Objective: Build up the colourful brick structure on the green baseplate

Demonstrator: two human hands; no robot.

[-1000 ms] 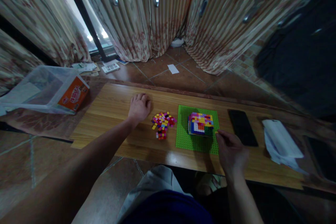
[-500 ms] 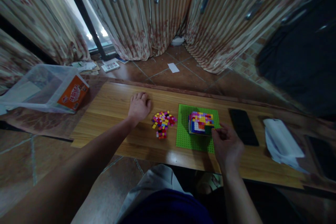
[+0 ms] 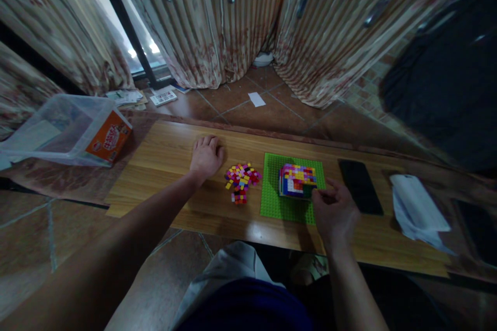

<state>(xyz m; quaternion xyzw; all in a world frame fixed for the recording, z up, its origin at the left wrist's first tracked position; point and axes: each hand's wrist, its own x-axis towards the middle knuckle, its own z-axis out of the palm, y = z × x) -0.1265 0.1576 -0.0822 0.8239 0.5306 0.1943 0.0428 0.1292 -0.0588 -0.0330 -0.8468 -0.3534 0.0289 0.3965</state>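
Observation:
My left hand (image 3: pixel 207 156) lies on the wooden board with its fingers resting on the surface, holding nothing. Just right of it is a loose pile of small toy building bricks (image 3: pixel 243 176) in yellow, pink, red and other colours. On a green studded baseplate (image 3: pixel 269 201) stands a block built of multicoloured bricks (image 3: pixel 297 180). My right hand (image 3: pixel 334 210) is at the block's near right corner, thumb and forefinger pinched together. Whatever is between those fingertips is too small and dark to make out.
The wooden board (image 3: pixel 151 165) carries a dark phone-like slab (image 3: pixel 360 186) and a white packet (image 3: pixel 419 204) on the right. A clear plastic bin (image 3: pixel 73 129) with an orange label stands at the left. Striped curtains (image 3: pixel 194 26) hang beyond the tiled floor.
My right hand has shifted very slightly left, its fingertips a little further over the block's corner. My left hand has stayed in place.

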